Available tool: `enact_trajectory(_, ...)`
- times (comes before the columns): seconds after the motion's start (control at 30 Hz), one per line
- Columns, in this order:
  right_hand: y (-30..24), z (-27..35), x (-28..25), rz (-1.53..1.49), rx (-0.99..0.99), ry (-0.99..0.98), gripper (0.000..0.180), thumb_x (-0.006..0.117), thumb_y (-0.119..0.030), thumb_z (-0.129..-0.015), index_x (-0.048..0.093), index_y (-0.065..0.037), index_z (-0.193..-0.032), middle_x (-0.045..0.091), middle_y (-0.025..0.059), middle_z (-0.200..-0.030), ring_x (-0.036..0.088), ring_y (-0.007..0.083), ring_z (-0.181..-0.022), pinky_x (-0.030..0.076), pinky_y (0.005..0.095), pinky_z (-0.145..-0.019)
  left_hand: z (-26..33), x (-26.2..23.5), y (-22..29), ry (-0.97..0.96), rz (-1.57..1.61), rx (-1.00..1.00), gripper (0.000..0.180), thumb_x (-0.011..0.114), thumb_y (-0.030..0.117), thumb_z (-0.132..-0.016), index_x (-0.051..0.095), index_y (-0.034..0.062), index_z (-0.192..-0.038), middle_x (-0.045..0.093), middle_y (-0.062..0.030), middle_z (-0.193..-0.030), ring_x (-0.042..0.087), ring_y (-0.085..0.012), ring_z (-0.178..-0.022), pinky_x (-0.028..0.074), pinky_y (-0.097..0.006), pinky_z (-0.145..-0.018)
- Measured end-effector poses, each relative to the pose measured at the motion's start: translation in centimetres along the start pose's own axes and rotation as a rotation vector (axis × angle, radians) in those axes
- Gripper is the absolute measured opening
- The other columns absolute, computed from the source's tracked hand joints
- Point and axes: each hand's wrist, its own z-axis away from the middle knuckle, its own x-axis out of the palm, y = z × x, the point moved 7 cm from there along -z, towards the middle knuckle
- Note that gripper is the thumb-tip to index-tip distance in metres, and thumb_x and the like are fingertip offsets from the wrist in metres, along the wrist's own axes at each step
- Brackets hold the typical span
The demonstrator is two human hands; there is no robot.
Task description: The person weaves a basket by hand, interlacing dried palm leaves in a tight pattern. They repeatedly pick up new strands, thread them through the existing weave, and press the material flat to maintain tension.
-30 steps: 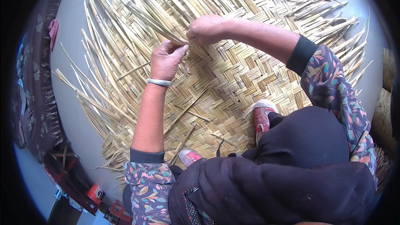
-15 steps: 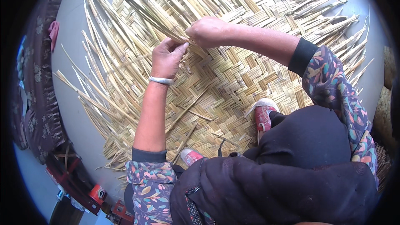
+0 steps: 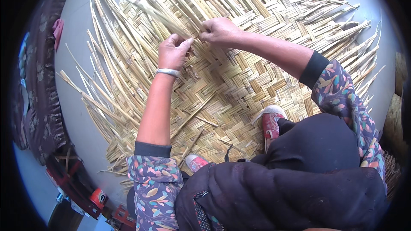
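A large mat (image 3: 239,81) of flat, pale yellow reed strips in a diagonal weave lies beneath both my hands. Long loose strips fan out from its far and left sides. At the mat's upper middle, my left hand (image 3: 172,54), with a white bangle at the wrist, pinches a reed strip (image 3: 147,10) that slants away to the upper left and is blurred. Just right of it, my right hand (image 3: 220,33) is closed at the lower ends of other loose strips; its curled fingers hide what they grip.
Both my shoes (image 3: 270,122) rest on the mat. Several short loose strips (image 3: 195,113) lie across the weave near them. Dark patterned cloth (image 3: 43,90) with a pink cloth (image 3: 57,28) hangs at the left, above a red container (image 3: 98,197). Grey floor (image 3: 79,115) surrounds the mat.
The bundle of strips by my left hand has swung left and lower, and is blurred. My right hand has moved slightly right, widening the gap between my hands.
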Motion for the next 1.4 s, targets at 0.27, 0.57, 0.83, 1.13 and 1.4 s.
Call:
enact_trajectory(0.27,-1.6,1.5,-0.1,0.056,-0.188,0.044,0.023,0.056,-0.028,-0.084,0.063,-0.005,-0.087,0.063,0.0151,-0.076,0.063,0.0289,-0.075,0.05,0.0383,-0.071,-2.9,0.9,-1.6,0.037,-0.032,-0.124,0.019,0.067,0.005,-0.079,0.06,-0.0026,-0.094,0.063,-0.0031,-0.067,0.06,-0.0087,-0.054,0.048,-0.022,-0.046)
enact_trajectory(0.57,-4.7,0.8,1.2,0.501,-0.351,-0.143,0.012,0.054,-0.019,-0.086,0.062,-0.011,-0.086,0.063,0.0088,-0.075,0.063,0.0244,-0.07,0.051,0.0417,-0.066,-4.8,-3.7,-1.9,0.238,-0.015,-0.115,0.021,0.052,0.01,-0.091,0.055,-0.003,-0.107,0.063,-0.0114,-0.083,0.063,-0.0144,-0.067,0.053,-0.025,-0.058)
enact_trajectory(0.83,-4.3,-0.3,1.3,0.538,-0.236,-0.217,0.016,0.049,-0.014,-0.085,0.063,-0.008,-0.092,0.063,0.0118,-0.074,0.064,0.0253,-0.073,0.051,0.0414,-0.069,-8.0,-4.2,-1.9,0.126,-0.604,-0.203,0.015,0.052,0.008,-0.089,0.061,-0.001,-0.096,0.06,-0.0059,-0.07,0.055,-0.0141,-0.053,0.044,-0.025,-0.046)
enact_trajectory(1.13,-2.4,-1.7,2.0,0.36,-0.135,-0.215,0.023,0.048,-0.015,-0.086,0.064,-0.008,-0.101,0.066,0.0139,-0.089,0.064,0.0254,-0.082,0.05,0.0394,-0.078,-5.6,-4.6,-1.4,0.195,0.22,-0.317,0.016,0.059,0.009,-0.086,0.055,0.0025,-0.099,0.06,-0.0041,-0.081,0.057,-0.0133,-0.064,0.05,-0.025,-0.053)
enact_trajectory(1.4,-1.6,-1.7,2.3,0.355,-0.084,-0.18,0.025,0.048,-0.019,-0.088,0.064,-0.009,-0.105,0.067,0.0124,-0.093,0.065,0.0239,-0.085,0.051,0.038,-0.08,-5.2,-4.8,-1.5,0.082,0.341,-0.122,0.022,0.051,0.018,-0.092,0.048,0.0037,-0.108,0.06,-0.0093,-0.101,0.061,-0.0171,-0.086,0.052,-0.029,-0.072)
